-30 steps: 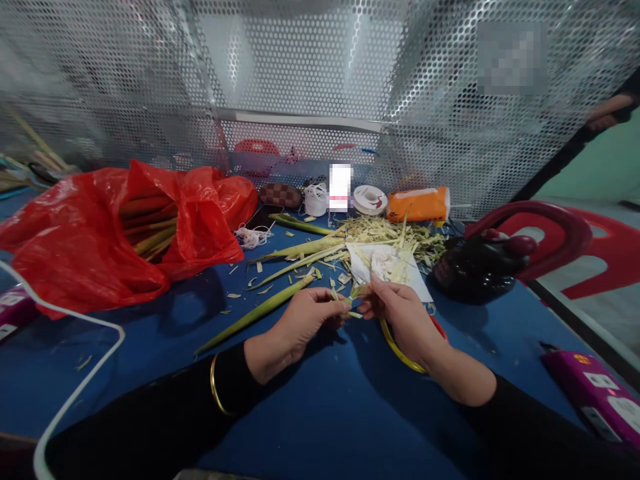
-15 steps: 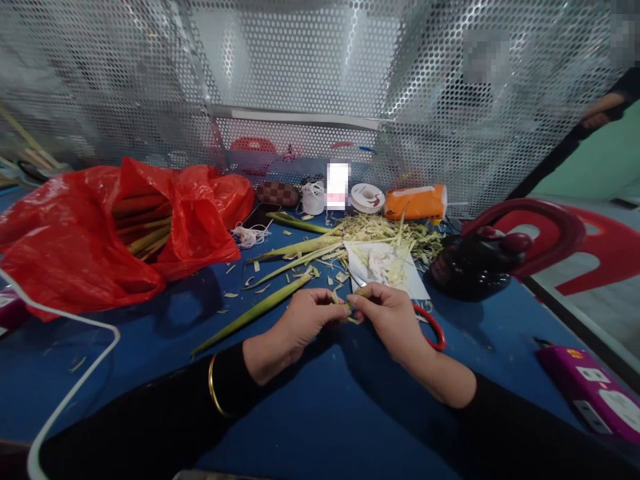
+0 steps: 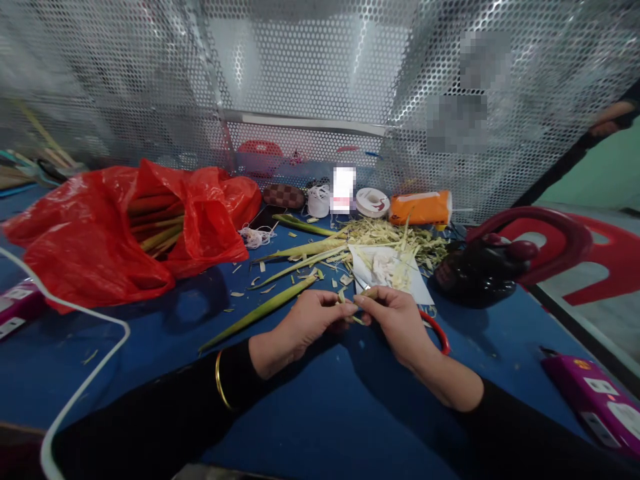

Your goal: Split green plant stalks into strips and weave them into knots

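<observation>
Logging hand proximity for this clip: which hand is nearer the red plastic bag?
Left. The left hand is to the right of the red plastic bag, apart from it; the right hand is farther right.

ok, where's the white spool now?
Head view: the white spool is at the back of the blue table, right of centre, left of the orange packet, behind the plant shreds.

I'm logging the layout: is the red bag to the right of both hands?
No, the red bag lies to the left of the left hand.
</observation>
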Demonstrator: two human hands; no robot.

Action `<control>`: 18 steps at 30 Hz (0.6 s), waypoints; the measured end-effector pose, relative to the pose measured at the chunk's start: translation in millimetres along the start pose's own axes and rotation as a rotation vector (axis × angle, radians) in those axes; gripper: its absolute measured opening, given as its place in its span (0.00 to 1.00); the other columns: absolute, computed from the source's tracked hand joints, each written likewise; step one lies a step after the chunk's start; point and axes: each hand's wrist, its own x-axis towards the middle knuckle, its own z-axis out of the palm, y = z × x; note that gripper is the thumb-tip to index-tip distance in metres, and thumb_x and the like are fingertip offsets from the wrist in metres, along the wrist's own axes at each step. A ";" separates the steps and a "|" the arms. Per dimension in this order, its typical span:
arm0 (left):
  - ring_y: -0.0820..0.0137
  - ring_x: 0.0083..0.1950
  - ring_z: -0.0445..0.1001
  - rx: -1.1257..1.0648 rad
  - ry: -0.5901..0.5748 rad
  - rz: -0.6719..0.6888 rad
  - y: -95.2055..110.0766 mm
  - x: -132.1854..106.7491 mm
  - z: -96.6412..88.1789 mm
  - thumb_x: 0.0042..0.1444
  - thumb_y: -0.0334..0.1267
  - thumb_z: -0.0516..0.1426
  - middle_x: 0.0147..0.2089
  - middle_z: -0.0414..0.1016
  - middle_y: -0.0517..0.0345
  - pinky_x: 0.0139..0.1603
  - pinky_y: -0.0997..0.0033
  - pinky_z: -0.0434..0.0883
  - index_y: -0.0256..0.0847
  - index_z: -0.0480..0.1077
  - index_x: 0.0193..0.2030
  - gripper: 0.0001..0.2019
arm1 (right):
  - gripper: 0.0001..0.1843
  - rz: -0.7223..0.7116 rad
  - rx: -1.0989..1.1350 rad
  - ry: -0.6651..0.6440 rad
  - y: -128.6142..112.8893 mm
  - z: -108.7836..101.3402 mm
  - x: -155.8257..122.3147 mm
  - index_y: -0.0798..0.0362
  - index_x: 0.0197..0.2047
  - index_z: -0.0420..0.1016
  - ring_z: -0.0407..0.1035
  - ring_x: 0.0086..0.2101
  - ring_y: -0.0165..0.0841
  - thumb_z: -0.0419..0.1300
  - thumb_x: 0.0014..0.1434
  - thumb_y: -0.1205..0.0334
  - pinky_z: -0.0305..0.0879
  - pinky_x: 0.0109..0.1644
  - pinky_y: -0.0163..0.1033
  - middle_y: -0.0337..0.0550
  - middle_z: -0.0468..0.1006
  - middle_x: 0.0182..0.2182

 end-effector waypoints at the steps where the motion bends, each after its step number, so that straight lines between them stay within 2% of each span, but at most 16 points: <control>1: 0.75 0.25 0.69 0.017 0.011 0.012 -0.7 0.3 0.1 0.42 0.41 0.65 0.23 0.73 0.59 0.32 0.74 0.67 0.34 0.73 0.25 0.11 | 0.11 -0.004 0.003 0.001 -0.1 0.7 -1.0 0.54 0.20 0.72 0.60 0.19 0.26 0.66 0.46 0.57 0.54 0.24 0.34 0.34 0.69 0.15; 6: 0.75 0.26 0.66 0.187 0.069 0.183 -7.8 4.3 -1.4 0.44 0.38 0.61 0.23 0.71 0.62 0.31 0.74 0.63 0.35 0.74 0.27 0.07 | 0.12 -0.069 -0.024 0.049 0.6 4.9 -5.9 0.53 0.19 0.71 0.60 0.20 0.27 0.65 0.48 0.58 0.57 0.26 0.34 0.34 0.69 0.14; 11: 0.74 0.25 0.65 0.278 0.093 0.246 -10.8 7.6 -2.8 0.47 0.41 0.60 0.23 0.70 0.61 0.29 0.73 0.61 0.35 0.74 0.28 0.10 | 0.11 -0.010 0.055 0.079 0.7 5.9 -1.8 0.54 0.19 0.73 0.61 0.19 0.27 0.66 0.45 0.58 0.57 0.25 0.34 0.34 0.69 0.14; 18: 0.76 0.24 0.65 0.158 0.066 0.201 -5.7 6.1 -1.5 0.46 0.38 0.62 0.22 0.70 0.62 0.29 0.75 0.61 0.34 0.74 0.28 0.08 | 0.10 0.032 0.175 0.056 3.5 5.0 -1.5 0.55 0.20 0.75 0.61 0.18 0.25 0.69 0.43 0.58 0.58 0.25 0.33 0.34 0.70 0.14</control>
